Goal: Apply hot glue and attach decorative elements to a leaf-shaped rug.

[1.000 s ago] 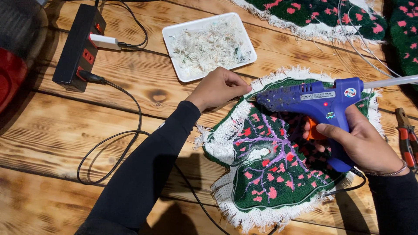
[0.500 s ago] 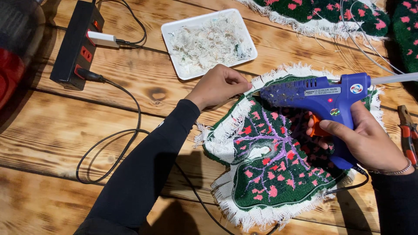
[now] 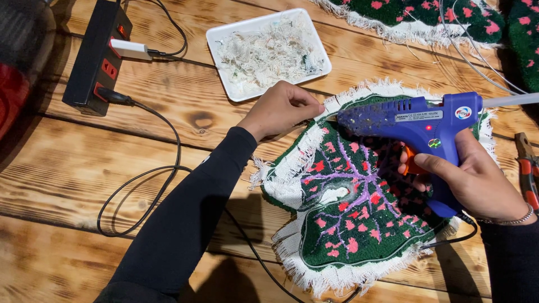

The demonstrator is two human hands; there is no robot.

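The right hand (image 3: 477, 179) at the right edge of the frame is wrapped tight around the grip of a blue glue gun (image 3: 410, 120), one finger on the orange trigger. The gun lies level with its nozzle pointing left, so the tip meets the white fringe at the upper edge of the rug (image 3: 359, 207).

The left hand (image 3: 281, 109), just left of the nozzle, is curled nearly shut, its fingertips pinching the fringe right where the tip points; that grip seems meant to fold the loose backing and keep it flat for the glue.

The rug, a green leaf shape with pink spots and purple veins, lies face up in the lower middle of the frame on a plank table (image 3: 84, 185), partly under the gun and the right hand.

A white tray (image 3: 268, 51) of thread scraps sits at upper centre, within reach of the left hand. A black power strip (image 3: 95, 56) in the upper left feeds a cable that loops across the planks toward the rug. Red-handled pliers (image 3: 528, 174) lie at the far right, and more green and pink rugs (image 3: 438, 17) fill the upper right.
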